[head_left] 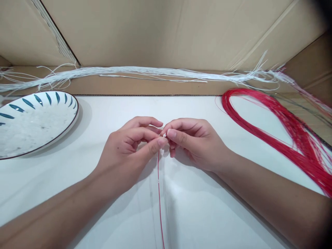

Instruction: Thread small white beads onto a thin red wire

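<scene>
My left hand (135,145) pinches thumb against index finger at the middle of the table, holding a thin red cord (159,200) that hangs down toward the near edge. Fingertip to fingertip with it, my right hand (193,140) is closed in a pinch on a small white piece (164,135). Whether the cord passes through the white piece is hidden by the fingers. At the left, a white oval plate (74,121) with blue leaf marks and a dark rim bears a layer of tiny whitish, clear pieces.
A looped bundle of red cords (249,129) lies at the right. Along the back, a long bundle of white cords (155,71) rests on a cardboard ledge (145,89). Cardboard walls (155,31) enclose the white tabletop (109,107).
</scene>
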`<move>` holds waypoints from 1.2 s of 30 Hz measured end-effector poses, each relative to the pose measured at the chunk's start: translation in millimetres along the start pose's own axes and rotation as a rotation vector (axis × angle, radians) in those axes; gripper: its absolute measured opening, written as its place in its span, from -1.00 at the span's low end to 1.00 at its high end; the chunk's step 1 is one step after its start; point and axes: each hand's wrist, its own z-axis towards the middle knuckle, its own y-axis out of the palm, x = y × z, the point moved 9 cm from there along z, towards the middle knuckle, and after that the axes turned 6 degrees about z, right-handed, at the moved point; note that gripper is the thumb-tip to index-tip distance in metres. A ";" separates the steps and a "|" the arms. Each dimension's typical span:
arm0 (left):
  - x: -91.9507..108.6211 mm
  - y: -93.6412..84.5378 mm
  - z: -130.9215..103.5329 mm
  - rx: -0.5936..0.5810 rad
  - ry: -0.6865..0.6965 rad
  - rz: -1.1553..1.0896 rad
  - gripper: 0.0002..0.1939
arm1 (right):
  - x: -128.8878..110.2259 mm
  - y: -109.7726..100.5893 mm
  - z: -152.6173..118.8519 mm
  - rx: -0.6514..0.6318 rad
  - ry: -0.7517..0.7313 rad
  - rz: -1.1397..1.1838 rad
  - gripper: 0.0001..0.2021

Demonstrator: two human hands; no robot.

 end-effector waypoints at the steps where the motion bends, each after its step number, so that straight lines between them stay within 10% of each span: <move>1: -1.1 -0.7 -0.1 0.003 -0.016 -0.005 -0.78 | -1.3 0.7 -0.3 -0.012 -0.019 -0.016 -0.88; 16: -2.0 0.0 -2.4 -0.003 -0.080 0.019 -0.77 | 7.3 -3.1 2.0 0.021 0.067 -0.130 -0.76; 23: -5.7 3.3 -2.3 -0.057 -0.102 0.027 -0.76 | -21.0 12.2 -2.7 -0.164 -0.340 -0.600 -0.86; 36: -17.6 5.5 1.3 -0.126 -0.154 0.022 -0.75 | -26.7 21.5 -4.5 -0.279 -0.461 -0.755 -0.88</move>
